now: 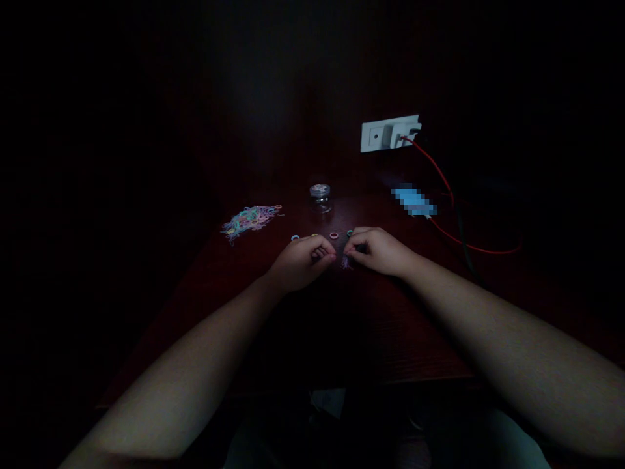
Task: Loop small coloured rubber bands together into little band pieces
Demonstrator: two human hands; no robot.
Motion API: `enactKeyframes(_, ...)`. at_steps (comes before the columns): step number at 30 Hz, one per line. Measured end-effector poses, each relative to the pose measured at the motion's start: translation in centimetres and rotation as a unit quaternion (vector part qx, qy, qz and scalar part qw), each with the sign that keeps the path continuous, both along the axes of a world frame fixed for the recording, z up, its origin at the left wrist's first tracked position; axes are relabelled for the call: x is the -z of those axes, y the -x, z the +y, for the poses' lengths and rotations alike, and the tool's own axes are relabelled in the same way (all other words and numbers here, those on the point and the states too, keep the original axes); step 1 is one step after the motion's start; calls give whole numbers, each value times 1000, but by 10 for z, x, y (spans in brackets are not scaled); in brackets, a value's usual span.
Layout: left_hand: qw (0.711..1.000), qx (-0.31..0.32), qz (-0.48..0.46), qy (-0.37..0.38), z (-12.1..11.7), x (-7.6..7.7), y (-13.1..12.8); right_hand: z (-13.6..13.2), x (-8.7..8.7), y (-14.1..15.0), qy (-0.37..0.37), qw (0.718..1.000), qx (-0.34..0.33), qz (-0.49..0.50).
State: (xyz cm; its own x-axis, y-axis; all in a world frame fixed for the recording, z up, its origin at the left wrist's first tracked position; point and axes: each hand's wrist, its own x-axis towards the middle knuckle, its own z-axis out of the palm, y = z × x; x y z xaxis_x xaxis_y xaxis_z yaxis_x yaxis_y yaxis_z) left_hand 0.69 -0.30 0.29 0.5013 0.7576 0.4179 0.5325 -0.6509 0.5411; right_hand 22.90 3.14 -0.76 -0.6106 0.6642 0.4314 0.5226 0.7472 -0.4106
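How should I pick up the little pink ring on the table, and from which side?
Probably best to pinch the pink ring across its outer rim, from above on the near side. It sits low on the table, its hole looks small, and the teal ring and yellow ring flank it right and left.

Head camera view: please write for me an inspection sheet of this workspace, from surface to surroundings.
Surface: dark red-brown wooden table, dimly lit.
Work things: tangled multicoloured pile of thin bands, at left; small blue, pink and green rings, roughly in a row; thin purple strands, nearer than the rings; clear round lidded jar, upright, farther back.
Clutter: bright blue pixelated item, identity hidden.
Hands: left hand, fingers curled, grip unclear; right hand, close to purple strands, grip unclear.
Cables: thin red cable from white plug; dark cable near it.
Surroundings: white rectangular wall socket; rest too dark.
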Motion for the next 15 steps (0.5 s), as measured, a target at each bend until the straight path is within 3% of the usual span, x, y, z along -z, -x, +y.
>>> enactKeyframes(15,1000,-3,2,-2,1,2,0,10,8,-3,-25,998,20,-52)
